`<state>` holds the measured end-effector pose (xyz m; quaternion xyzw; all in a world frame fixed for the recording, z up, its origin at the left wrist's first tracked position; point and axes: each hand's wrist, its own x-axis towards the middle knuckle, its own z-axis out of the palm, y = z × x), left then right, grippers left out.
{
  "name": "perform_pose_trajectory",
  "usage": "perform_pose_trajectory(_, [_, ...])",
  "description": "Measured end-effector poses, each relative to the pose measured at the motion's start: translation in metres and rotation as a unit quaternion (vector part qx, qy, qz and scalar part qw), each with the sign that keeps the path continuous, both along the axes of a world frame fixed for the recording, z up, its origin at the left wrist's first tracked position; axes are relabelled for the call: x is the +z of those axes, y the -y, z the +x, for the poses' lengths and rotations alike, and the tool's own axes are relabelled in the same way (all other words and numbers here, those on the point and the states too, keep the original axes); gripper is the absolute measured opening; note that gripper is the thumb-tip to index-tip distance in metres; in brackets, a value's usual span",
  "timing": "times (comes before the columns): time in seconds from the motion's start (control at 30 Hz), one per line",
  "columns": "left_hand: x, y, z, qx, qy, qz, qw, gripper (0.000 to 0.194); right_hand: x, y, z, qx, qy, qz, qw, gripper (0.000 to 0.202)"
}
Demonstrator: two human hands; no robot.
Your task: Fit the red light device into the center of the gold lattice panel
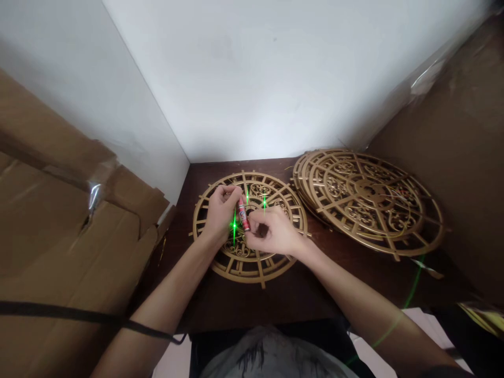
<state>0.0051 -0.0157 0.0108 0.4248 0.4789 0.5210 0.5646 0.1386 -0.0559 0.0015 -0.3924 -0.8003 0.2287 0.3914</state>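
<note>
A gold openwork clock face [262, 279] lies flat on the dark table, with both my hands over its middle. Between them is a small red cylinder with a printed label, a battery by its look [243, 214]. My left hand [222, 210] is closed, fingertips pinched at the battery's upper end. At its lower end, thumb and index finger of my right hand [275, 231] pinch together. Any wire in the fingertips is too small to make out. Bright green lights [234, 226] glow beside the battery and farther back on the clock face.
On the right, a stack of similar gold clock faces [372, 193] carries thin yellowish wires. Cardboard [79, 252] stands at the left, and a brown box side [444, 121] at the right. A white wall [275, 79] rises behind. A black cable [79, 313] crosses near my left forearm.
</note>
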Motion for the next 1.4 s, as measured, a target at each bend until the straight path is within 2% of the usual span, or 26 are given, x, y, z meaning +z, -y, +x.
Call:
perform_pose_trajectory(0.43, [-0.0010, 0.0023, 0.0005, -0.019, 0.000, -0.012, 1.000, 0.022, 0.0005, 0.0003, -0.0005, 0.010, 0.010, -0.004, 1.000, 0.016])
perform_pose_trajectory(0.63, [-0.0044, -0.0005, -0.0002, 0.000, -0.009, -0.001, 1.000, 0.024, 0.0009, 0.0003, -0.0006, -0.007, 0.029, 0.010, 0.999, 0.016])
perform_pose_trajectory(1.4, [-0.0037, 0.0019, -0.0011, -0.021, 0.001, -0.005, 1.000, 0.031, 0.0022, 0.0018, -0.0007, -0.030, 0.074, 0.020, 0.997, 0.016])
